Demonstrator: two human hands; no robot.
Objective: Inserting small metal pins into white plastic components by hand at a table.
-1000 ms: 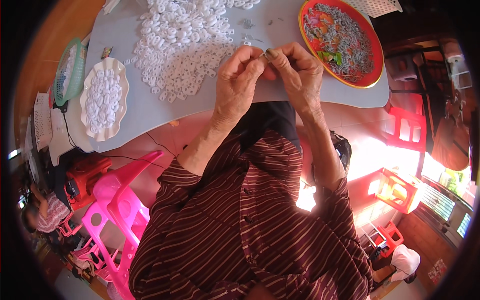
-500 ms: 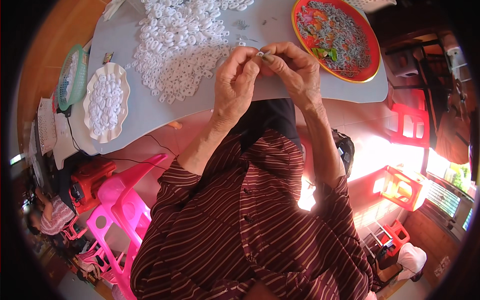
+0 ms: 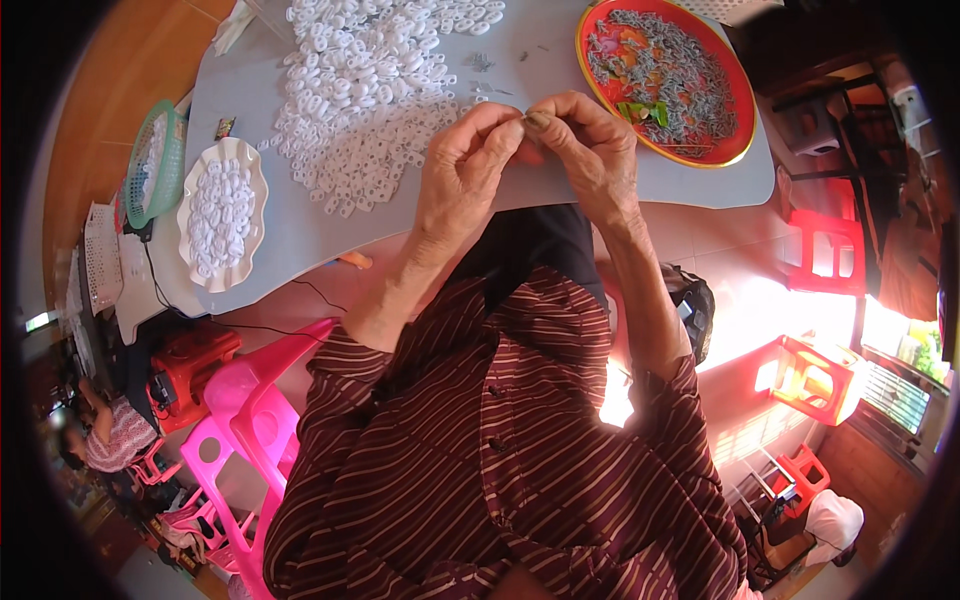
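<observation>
My left hand (image 3: 470,165) and my right hand (image 3: 588,150) meet over the near edge of the grey table (image 3: 300,245). Fingertips and thumbs of both are pinched together, almost touching. Whatever lies between them is too small and too covered to make out. Just beyond my left hand spreads a large heap of small white plastic pieces (image 3: 365,75), oval ones farther back and flatter, smaller ones (image 3: 375,160) nearer. To the right of my right hand stands a round red tray (image 3: 738,110) with a yellow rim, holding many small grey metal parts (image 3: 680,75).
At the left, a scalloped white dish (image 3: 252,205) holds white oval pieces, beside a green basket (image 3: 172,165). A few loose metal bits (image 3: 482,62) lie near the heap. Pink plastic chairs (image 3: 255,410) and red stools (image 3: 825,250) stand around. Another person (image 3: 120,435) sits far left.
A small white piece that showed between my fingertips is now covered by them. My hands stay close together in nearly the same place; the whole view has shifted slightly.
</observation>
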